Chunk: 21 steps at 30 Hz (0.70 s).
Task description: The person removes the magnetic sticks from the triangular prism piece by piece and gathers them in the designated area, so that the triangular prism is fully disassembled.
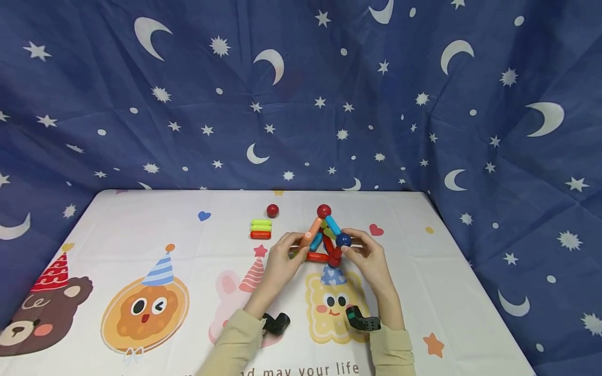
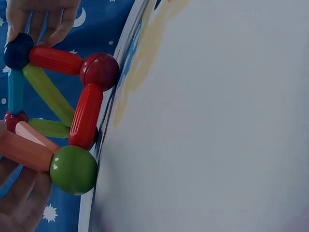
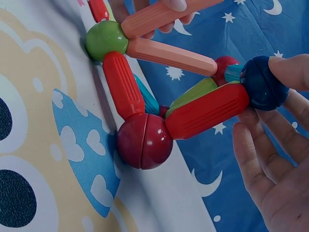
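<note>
A small frame of coloured magnetic rods and balls [image 1: 324, 235] stands on the table mat [image 1: 141, 224], topped by a red ball [image 1: 323, 211]. My left hand [image 1: 295, 246] grips an orange rod [image 3: 171, 55] beside the green ball [image 2: 73, 169] at the frame's left corner. My right hand [image 1: 351, 246] pinches the dark blue ball [image 3: 263, 83] at the right corner, with a finger [image 3: 289, 70] over it. A red rod [image 3: 207, 111] joins the blue ball to the dark red ball [image 3: 144, 141] on the mat. Another red rod [image 2: 87, 116] runs along the base to the green ball.
A loose red ball [image 1: 272, 210] lies behind and left of the frame. Beside it is a short stack of yellow-green and red rods [image 1: 261, 228]. The printed mat ends at the back against a starry blue cloth [image 1: 301, 104].
</note>
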Tool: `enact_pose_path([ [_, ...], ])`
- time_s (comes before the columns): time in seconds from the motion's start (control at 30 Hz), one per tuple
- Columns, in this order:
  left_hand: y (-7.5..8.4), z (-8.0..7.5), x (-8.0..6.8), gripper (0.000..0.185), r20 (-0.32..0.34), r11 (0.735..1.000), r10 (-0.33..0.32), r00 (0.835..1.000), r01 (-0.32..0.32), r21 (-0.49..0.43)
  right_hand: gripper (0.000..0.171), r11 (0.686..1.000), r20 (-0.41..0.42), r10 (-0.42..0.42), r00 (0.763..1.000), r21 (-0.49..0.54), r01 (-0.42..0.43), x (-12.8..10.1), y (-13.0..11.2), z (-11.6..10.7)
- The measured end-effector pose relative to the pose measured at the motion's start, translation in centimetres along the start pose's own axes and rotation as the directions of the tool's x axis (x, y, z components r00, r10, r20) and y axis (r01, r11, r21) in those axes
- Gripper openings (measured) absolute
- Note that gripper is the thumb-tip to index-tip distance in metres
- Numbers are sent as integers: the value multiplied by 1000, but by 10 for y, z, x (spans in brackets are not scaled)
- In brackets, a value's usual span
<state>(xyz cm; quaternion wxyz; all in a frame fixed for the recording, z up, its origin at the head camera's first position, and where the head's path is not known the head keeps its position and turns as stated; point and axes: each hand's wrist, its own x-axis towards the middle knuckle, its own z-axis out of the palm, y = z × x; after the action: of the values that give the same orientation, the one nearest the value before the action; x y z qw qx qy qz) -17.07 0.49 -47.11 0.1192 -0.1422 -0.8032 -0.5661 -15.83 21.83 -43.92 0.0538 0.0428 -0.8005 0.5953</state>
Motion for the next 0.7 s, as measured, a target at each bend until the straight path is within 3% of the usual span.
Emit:
enact_pose_path([
  [0.7,-1,-6,-2,22,49,991,19,999,-25,133,36,1000,-6,12,1000,-18,-12,-1,0,0],
])
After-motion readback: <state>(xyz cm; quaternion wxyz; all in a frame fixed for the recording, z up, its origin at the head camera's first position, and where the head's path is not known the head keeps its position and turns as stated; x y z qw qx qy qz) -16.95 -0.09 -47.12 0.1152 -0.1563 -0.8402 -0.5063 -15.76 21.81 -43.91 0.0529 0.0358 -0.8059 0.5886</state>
